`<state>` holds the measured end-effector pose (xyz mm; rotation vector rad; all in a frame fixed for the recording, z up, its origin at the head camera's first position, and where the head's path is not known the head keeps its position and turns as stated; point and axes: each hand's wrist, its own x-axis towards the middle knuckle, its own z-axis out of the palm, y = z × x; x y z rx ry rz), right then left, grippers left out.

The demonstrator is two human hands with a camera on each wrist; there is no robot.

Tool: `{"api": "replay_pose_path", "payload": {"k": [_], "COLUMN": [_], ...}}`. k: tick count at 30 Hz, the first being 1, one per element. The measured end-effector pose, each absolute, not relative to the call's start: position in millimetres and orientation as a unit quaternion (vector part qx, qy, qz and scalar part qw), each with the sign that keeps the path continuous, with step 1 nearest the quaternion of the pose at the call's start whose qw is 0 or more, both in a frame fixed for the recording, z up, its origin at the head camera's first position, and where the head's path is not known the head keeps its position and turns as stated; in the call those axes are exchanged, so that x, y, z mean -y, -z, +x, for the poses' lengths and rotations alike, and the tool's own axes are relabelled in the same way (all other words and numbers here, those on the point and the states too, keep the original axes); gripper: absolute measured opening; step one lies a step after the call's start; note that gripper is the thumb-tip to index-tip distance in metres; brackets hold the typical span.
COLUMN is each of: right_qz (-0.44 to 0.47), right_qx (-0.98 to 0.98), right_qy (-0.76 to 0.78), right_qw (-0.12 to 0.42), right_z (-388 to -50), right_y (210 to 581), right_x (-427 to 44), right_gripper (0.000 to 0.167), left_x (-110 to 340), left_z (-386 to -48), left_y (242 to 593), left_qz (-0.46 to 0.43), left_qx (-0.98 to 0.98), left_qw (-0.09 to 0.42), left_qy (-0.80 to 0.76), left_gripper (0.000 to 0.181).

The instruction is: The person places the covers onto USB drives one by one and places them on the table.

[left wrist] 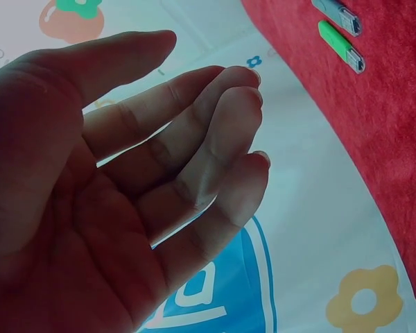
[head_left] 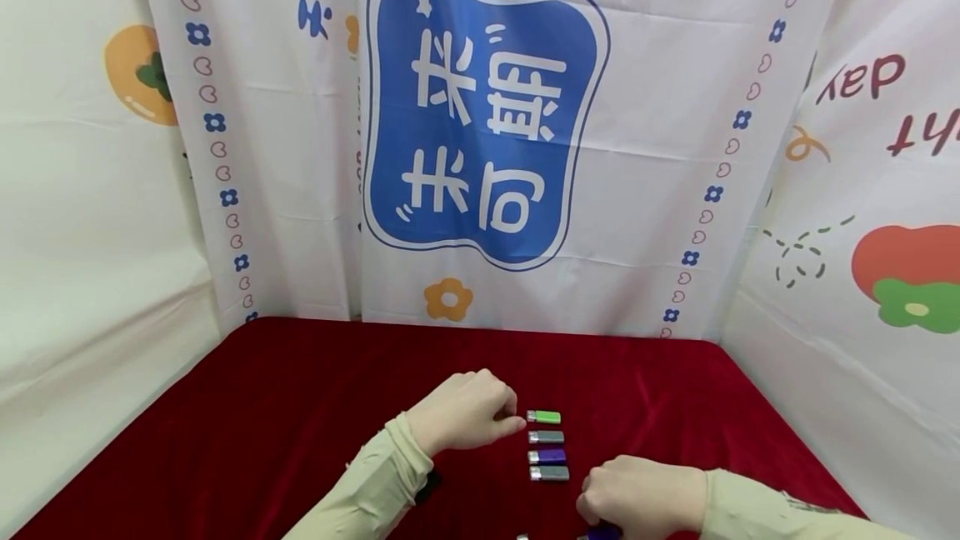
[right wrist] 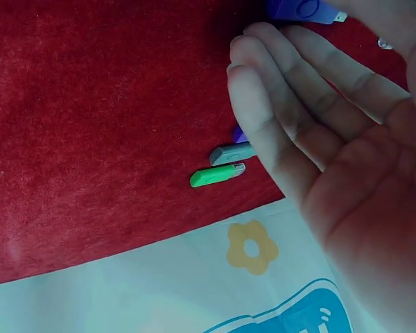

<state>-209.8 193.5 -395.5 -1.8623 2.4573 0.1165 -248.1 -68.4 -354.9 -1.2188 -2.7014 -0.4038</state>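
Note:
Several small sticks with metal ends lie in a column on the red cloth: green point(head_left: 544, 417), grey point(head_left: 546, 437), purple point(head_left: 547, 457) and grey point(head_left: 549, 473). Left of the green stick is my left hand point(head_left: 468, 411), thumb and fingers apart with nothing between them; its loosely bent fingers point(left wrist: 239, 114) show in the left wrist view. My right hand point(head_left: 645, 494) is low on the right, fingertips at another purple stick point(head_left: 602, 532), which it appears to pinch. In the right wrist view this stick point(right wrist: 301, 10) sits by the fingertips; the thumb tip is out of frame.
A small metal end point(head_left: 522, 537) shows at the head view's bottom edge. The red cloth point(head_left: 300, 390) covers the table, with printed white curtains point(head_left: 660, 65) behind and on both sides. Something dark point(head_left: 428, 486) is by the left wrist.

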Motion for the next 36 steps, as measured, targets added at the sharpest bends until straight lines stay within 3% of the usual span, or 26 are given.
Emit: {"api": "replay_pose_path", "payload": {"k": [12, 19, 27, 36], "right_qz": [-0.619, -0.582, -0.478, -0.485], "right_qx": [-0.784, -0.812, -0.873, -0.835], "right_qy": [-0.051, -0.042, 0.098, 0.254], "right_qw": [-0.005, -0.013, 0.018, -0.054], "right_z": [-213, -220, -232, -236], "right_y": [398, 395, 368, 335], "right_x": [-187, -194, -206, -212], "right_gripper": [0.042, 0.023, 0.023, 0.028], "left_x": [66, 65, 59, 50], "left_z": [-248, -246, -241, -234], "left_y": [358, 356, 357, 367], "left_qz": [-0.405, -0.415, -0.432, -0.459], "left_qx": [0.902, 0.899, 0.896, 0.885], "left_qw": [0.065, 0.053, 0.026, -0.001], "left_qy": [0.132, 0.132, 0.101, 0.071], "left_gripper": [0.019, 0.016, 0.014, 0.013]}}
